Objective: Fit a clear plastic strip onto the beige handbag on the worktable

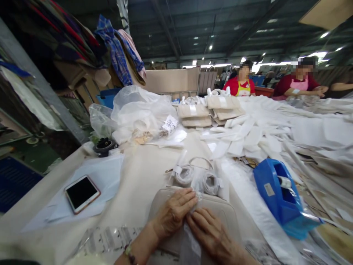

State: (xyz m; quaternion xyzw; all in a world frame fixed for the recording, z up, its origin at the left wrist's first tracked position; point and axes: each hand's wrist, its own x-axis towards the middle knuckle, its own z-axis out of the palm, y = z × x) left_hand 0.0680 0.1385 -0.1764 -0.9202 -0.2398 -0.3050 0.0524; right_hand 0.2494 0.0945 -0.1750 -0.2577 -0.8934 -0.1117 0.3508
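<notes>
A glossy blue plastic tape dispenser [284, 198], a phone [82, 193] with a shiny black glass face, crinkled clear plastic bags [138, 110], and matt cream cloth covering the worktop [140, 173].
</notes>
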